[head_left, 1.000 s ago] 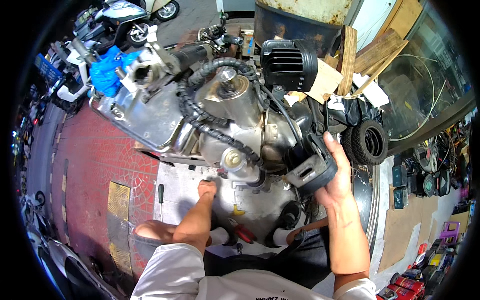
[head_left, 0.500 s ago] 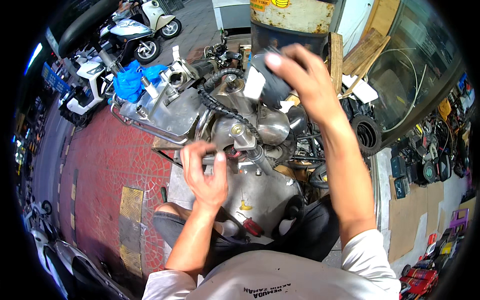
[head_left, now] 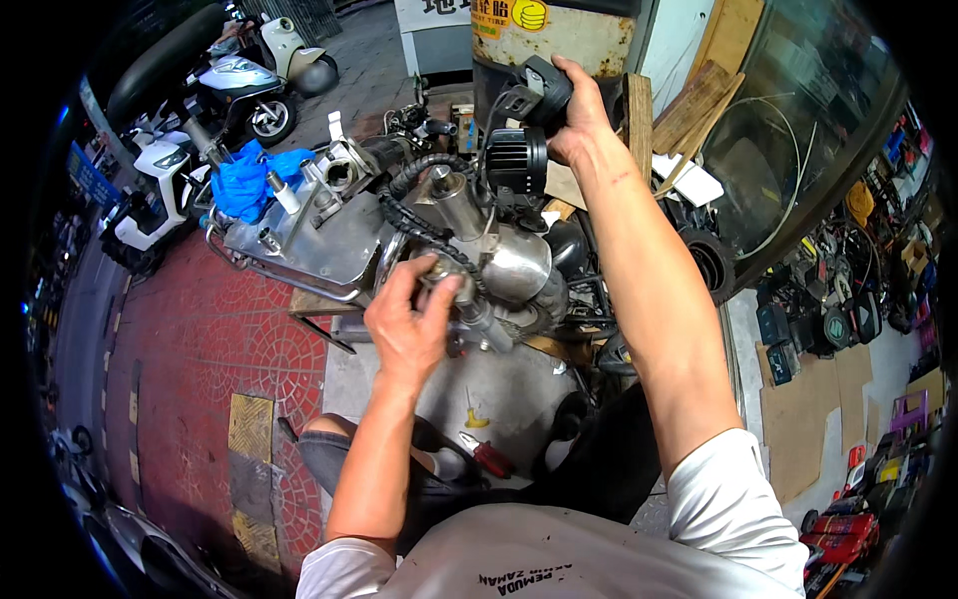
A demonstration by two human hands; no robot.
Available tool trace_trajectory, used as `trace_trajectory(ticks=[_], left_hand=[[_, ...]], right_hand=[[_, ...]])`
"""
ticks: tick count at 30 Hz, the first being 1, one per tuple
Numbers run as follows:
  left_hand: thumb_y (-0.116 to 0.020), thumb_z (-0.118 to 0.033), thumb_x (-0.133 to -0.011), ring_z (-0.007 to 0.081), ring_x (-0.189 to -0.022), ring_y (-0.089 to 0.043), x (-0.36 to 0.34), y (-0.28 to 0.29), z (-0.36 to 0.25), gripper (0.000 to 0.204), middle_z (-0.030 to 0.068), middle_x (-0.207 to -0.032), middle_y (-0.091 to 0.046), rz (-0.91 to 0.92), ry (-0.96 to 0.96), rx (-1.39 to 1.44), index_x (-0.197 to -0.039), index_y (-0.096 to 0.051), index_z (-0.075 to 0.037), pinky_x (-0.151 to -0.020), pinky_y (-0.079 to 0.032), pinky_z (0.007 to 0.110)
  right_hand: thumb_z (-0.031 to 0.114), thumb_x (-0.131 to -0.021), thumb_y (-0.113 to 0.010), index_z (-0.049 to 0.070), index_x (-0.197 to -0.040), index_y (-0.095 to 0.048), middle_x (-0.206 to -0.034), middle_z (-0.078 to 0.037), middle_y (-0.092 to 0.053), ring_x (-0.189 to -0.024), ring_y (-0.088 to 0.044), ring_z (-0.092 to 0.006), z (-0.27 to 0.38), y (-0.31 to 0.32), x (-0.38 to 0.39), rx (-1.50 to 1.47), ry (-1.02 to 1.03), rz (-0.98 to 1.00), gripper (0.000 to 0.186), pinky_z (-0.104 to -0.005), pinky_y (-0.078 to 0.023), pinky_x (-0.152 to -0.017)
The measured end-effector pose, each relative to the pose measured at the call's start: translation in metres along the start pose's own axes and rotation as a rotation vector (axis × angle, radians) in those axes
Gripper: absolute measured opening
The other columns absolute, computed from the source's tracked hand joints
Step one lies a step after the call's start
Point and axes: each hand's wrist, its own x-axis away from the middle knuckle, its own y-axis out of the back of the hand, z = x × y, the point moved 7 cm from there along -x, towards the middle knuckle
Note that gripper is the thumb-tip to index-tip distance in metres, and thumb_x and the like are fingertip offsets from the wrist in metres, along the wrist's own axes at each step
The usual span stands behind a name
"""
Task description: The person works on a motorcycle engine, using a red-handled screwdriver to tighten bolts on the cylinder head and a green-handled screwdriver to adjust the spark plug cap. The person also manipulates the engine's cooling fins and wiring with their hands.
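Noted from beside the machine: the right hand has carried the black unit away from the wearer, from a low position a second ago to one beyond the finned lamp. The left hand, then down near the floor, is now up at the head of the metal post. In my judgement the two hands now share the work: the right manages the unit while the left probably steadies the machine.

Fingers, right: closed around the unit's right side. Fingers, left: curved about the post's head, thumb and forefinger apart; blur prevents me telling whether they pinch it.

The unit sits directly left of the right fingers, just above the lamp and in front of the drum. It is dark, blocky and tilted, with a bracket on its left; a dark cable appears to hang from it. No damage can be made out at this size. Nearer the wearer than the left fingers, red-handled pliers lie on the floor.
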Motion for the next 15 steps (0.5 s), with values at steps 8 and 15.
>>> trace_trajectory(ticks=[8, 15], left_hand=[[-0.070, -0.011, -0.099, 0.0214, -0.081, -0.074, 0.003, 0.026, 0.012, 0.025, 0.0163, -0.098, -0.078, -0.008, -0.056, -0.135, -0.121, -0.075, 0.000, -0.079, -0.057, 0.032], [-0.072, -0.014, -0.101, 0.0108, -0.084, -0.063, 0.043, 0.103, 0.073, 0.017, 0.0023, -0.092, -0.073, -0.148, 0.272, 0.023, -0.111, -0.077, -0.001, -0.077, -0.051, 0.027]], right_hand=[[0.049, -0.092, -0.073, 0.016, -0.108, -0.074, -0.099, -0.006, -0.076, -0.094, -0.070, -0.0264, 0.004, 0.006, 0.046, 0.045, 0.140, 0.018, 0.037, -0.0555, -0.055, -0.083], [0.055, -0.102, -0.059, 0.011, -0.120, -0.070, -0.123, -0.013, -0.072, -0.117, -0.068, -0.0346, -0.010, 0.026, 0.038, -0.079, 0.054, -0.101, 0.049, -0.0637, -0.052, -0.105]])
